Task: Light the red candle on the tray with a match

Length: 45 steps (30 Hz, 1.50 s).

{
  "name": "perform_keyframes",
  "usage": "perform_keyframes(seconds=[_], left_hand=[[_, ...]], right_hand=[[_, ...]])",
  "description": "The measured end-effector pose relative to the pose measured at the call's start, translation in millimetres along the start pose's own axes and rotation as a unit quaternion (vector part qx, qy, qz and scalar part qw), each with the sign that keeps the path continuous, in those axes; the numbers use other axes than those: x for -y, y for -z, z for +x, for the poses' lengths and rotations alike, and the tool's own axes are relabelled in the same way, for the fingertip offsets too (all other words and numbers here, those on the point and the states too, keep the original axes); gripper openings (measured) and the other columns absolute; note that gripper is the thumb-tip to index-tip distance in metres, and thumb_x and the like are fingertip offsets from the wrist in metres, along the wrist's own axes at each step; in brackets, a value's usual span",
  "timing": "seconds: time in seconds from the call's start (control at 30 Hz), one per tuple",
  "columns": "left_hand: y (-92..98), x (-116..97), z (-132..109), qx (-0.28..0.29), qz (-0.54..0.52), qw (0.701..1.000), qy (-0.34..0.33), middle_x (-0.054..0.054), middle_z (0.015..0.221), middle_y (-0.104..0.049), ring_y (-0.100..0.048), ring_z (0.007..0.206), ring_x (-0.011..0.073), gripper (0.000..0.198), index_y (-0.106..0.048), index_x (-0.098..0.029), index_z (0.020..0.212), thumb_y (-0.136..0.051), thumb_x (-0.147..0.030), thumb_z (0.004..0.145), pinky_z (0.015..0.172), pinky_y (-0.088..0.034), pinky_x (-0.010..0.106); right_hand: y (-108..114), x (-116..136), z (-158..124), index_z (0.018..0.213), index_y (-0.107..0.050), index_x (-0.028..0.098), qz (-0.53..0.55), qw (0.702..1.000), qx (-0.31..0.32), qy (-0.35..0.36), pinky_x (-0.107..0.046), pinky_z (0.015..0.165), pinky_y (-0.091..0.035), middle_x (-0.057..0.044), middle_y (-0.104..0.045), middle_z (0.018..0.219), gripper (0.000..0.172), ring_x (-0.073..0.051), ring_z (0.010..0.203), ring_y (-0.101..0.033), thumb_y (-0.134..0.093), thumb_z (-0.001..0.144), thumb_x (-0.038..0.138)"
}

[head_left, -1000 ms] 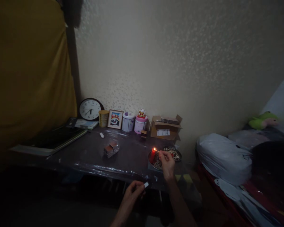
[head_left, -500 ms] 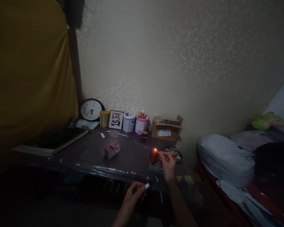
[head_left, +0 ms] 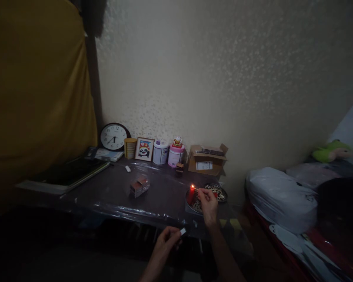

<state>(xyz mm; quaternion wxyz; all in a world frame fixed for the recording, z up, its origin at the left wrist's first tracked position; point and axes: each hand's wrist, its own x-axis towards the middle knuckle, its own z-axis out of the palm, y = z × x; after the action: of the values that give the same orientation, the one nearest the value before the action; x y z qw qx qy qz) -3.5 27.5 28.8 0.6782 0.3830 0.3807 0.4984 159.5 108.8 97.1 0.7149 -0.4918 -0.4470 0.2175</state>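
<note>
A short red candle (head_left: 190, 194) stands on a round metal plate (head_left: 194, 204) near the right end of a dark table (head_left: 111, 192). A small flame burns at its wick. My right hand (head_left: 208, 201) pinches a thin matchstick (head_left: 195, 188) whose tip reaches the flame. My left hand (head_left: 167, 239) is lower, in front of the table edge, closed round a small matchbox (head_left: 182, 231). A second round dish (head_left: 217, 191) with pale bits lies just behind the candle plate.
Along the wall stand a clock (head_left: 114, 136), a tin (head_left: 130, 147), a framed picture (head_left: 144, 149), two jars (head_left: 167, 152) and a cardboard box (head_left: 206, 158). A wrapped pack of matchboxes (head_left: 139, 185) lies mid-table. A laptop (head_left: 64, 172) sits left. Bags and bedding (head_left: 279, 197) fill the right.
Almost nothing has changed. Both hands hold their places, with the match still at the candle flame; the view has shifted a little.
</note>
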Motion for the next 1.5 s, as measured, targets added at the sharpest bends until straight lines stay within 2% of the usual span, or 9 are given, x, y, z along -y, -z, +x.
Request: perform_keyframes(seconds=[0.33, 0.7, 1.1, 1.5], left_hand=[[-3.1, -5, -2, 0.004, -0.006, 1.0, 0.003, -0.003, 0.055, -0.058, -0.052, 0.054, 0.0126, 0.037, -0.062, -0.017, 0.066, -0.072, -0.051, 0.054, 0.054, -0.037, 0.024], [-0.1, 3, 2, 0.007, -0.021, 1.0, -0.001, -0.003, 0.055, -0.057, -0.05, 0.053, 0.0115, 0.034, -0.061, -0.018, 0.068, -0.071, -0.048, 0.057, 0.053, -0.037, 0.023], [-0.5, 1, -1, 0.018, -0.026, 1.0, 0.001, -0.004, 0.056, -0.058, -0.049, 0.054, 0.011, 0.031, -0.06, -0.018, 0.071, -0.069, -0.046, 0.062, 0.054, -0.036, 0.022], [0.7, 6, 7, 0.008, -0.015, 1.0, 0.0, -0.004, 0.054, -0.058, -0.049, 0.052, 0.0109, 0.036, -0.06, -0.017, 0.069, -0.072, -0.047, 0.056, 0.052, -0.035, 0.023]], right_hand=[[0, 1, 1, 0.07, -0.063, 0.017, 0.002, 1.0, 0.002, 0.001, -0.027, 0.054, -0.047, 0.001, -0.062, 0.061, 0.029, -0.014, 0.055, -0.055, -0.07, 0.06, 0.043], [1, 1, 2, 0.068, -0.062, 0.018, 0.004, 1.0, -0.008, -0.001, -0.028, 0.056, -0.047, 0.001, -0.062, 0.06, 0.031, -0.015, 0.057, -0.056, -0.069, 0.059, 0.046], [-1, 0, -1, 0.072, -0.062, 0.017, -0.006, 1.0, 0.01, 0.001, -0.027, 0.056, -0.048, 0.001, -0.063, 0.062, 0.024, -0.015, 0.058, -0.058, -0.068, 0.064, 0.038], [1, -6, 4, 0.071, -0.062, 0.018, -0.024, 1.0, -0.009, 0.015, -0.029, 0.059, -0.049, 0.0, -0.064, 0.063, 0.022, -0.016, 0.06, -0.06, -0.065, 0.065, 0.038]])
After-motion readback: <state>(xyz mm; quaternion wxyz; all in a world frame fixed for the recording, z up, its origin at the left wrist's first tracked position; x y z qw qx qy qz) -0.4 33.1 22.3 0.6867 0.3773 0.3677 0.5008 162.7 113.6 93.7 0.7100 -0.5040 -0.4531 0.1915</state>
